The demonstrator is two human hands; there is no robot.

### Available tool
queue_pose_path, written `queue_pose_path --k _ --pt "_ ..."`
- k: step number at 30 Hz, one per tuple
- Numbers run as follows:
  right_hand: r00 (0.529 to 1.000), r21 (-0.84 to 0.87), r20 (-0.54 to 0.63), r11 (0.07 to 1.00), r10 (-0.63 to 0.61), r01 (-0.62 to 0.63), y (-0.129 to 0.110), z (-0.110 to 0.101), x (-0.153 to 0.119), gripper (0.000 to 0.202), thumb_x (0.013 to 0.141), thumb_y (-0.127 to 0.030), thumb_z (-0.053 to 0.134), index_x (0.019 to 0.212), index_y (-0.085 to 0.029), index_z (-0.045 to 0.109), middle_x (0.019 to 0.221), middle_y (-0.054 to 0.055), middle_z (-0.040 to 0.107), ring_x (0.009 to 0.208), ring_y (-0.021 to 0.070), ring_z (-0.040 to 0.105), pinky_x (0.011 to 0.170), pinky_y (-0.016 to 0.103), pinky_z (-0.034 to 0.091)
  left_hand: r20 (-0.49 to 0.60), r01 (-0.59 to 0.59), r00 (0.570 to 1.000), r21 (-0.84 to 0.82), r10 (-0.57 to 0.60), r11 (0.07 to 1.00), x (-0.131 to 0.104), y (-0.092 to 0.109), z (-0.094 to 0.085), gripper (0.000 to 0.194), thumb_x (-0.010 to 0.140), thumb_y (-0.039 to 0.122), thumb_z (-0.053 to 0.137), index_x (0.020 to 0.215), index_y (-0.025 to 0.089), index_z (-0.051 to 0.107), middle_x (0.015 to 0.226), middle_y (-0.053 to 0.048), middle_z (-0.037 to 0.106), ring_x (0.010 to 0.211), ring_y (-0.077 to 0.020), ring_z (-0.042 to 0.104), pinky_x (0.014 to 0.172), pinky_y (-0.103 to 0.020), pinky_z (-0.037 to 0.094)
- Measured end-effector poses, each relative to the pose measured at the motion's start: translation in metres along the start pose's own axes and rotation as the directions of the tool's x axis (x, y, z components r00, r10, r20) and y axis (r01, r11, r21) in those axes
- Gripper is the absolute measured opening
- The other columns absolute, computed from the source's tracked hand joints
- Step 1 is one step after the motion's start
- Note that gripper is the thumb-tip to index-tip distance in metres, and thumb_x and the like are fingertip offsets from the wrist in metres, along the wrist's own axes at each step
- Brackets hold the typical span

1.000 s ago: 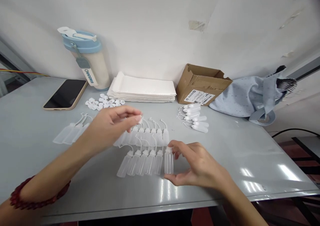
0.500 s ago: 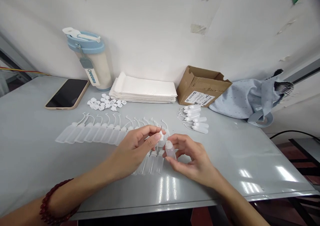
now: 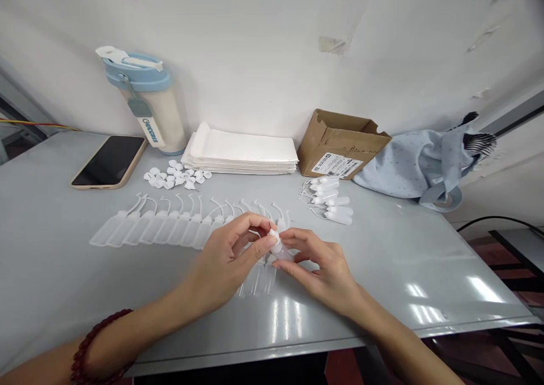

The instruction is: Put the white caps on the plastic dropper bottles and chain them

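My left hand pinches a small white cap with a thin needle-like tip pointing up. Between the fingers of my right hand is a small translucent plastic bottle, tilted toward the left. The cap sits against the bottle's mouth; whether it is threaded on I cannot tell. Under and beyond my hands lie flat translucent bottles with thin curved tubes, in a long row, and several more nearer me, partly hidden by my left hand.
Loose white caps form a pile behind the row. Several small capped bottles lie before an open cardboard box. White envelopes, a phone, a blue-lidded drink bottle and a light-blue cloth bag stand or lie along the back.
The cap and the bottle, held apart earlier, now meet. My right hand has tilted the bottle toward the cap in my left hand. The view has shifted slightly.
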State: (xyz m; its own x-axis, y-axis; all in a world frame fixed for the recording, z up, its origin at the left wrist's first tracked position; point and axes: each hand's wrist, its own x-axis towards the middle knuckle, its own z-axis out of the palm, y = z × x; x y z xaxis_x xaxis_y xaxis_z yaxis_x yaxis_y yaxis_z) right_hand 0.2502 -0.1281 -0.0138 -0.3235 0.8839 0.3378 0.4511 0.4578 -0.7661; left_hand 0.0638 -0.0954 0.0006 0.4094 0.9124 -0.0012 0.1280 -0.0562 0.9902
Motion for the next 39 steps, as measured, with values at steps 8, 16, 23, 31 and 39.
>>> queue_pose_path --k 8,16,23,31,39 --pt "0.997 -0.072 -0.071 0.997 0.005 -0.010 0.002 0.001 -0.001 0.029 0.084 -0.029 0.062 0.110 -0.020 0.054 0.096 0.006 0.070 0.088 0.0173 0.070 0.060 0.022 0.061 0.028 -0.001 1.000 -0.003 0.002 1.000 0.002 0.001 -0.001 0.014 0.083 0.033 0.059 0.089 0.021 0.061 0.083 -0.001 0.066 0.079 -0.0150 0.063 0.070 -0.024 0.052" --pt "0.999 -0.170 -0.044 0.985 -0.020 0.013 0.006 0.002 -0.002 0.026 0.087 -0.029 0.058 0.109 -0.016 0.057 0.087 0.005 0.072 0.057 0.0099 0.064 0.053 0.020 0.056 0.129 -0.063 0.991 0.163 0.042 0.985 0.009 0.003 -0.012 0.011 0.084 0.029 0.058 0.091 0.021 0.063 0.091 -0.001 0.066 0.086 -0.0156 0.062 0.080 -0.027 0.051" --pt "0.998 -0.215 -0.062 0.976 -0.030 0.016 0.003 0.000 -0.002 0.027 0.087 -0.034 0.056 0.108 -0.017 0.060 0.080 0.003 0.071 0.050 0.0081 0.059 0.046 0.018 0.051 0.200 -0.055 0.979 0.034 0.047 0.998 0.010 0.002 -0.014 0.012 0.085 0.029 0.056 0.085 0.020 0.064 0.094 -0.004 0.066 0.088 -0.0172 0.063 0.079 -0.030 0.052" --pt "0.952 -0.438 -0.051 0.863 -0.303 0.251 0.011 0.005 -0.003 0.024 0.090 -0.020 0.053 0.112 -0.012 0.054 0.075 0.006 0.068 0.056 0.0117 0.060 0.054 0.023 0.052 0.205 0.192 0.958 0.051 -0.198 0.980 0.011 0.005 -0.010 0.018 0.083 0.036 0.059 0.082 0.019 0.066 0.066 0.001 0.064 0.065 -0.0130 0.061 0.066 -0.025 0.051" --pt "0.984 -0.282 -0.025 0.946 -0.175 0.161 0.008 0.002 -0.002 0.024 0.088 -0.024 0.057 0.108 -0.011 0.057 0.071 0.003 0.068 0.048 0.0087 0.055 0.046 0.020 0.047 0.267 -0.155 0.960 0.258 0.083 0.954 0.011 -0.002 -0.017 0.016 0.086 0.023 0.052 0.092 0.019 0.066 0.085 -0.002 0.066 0.075 -0.0133 0.061 0.070 -0.025 0.050"
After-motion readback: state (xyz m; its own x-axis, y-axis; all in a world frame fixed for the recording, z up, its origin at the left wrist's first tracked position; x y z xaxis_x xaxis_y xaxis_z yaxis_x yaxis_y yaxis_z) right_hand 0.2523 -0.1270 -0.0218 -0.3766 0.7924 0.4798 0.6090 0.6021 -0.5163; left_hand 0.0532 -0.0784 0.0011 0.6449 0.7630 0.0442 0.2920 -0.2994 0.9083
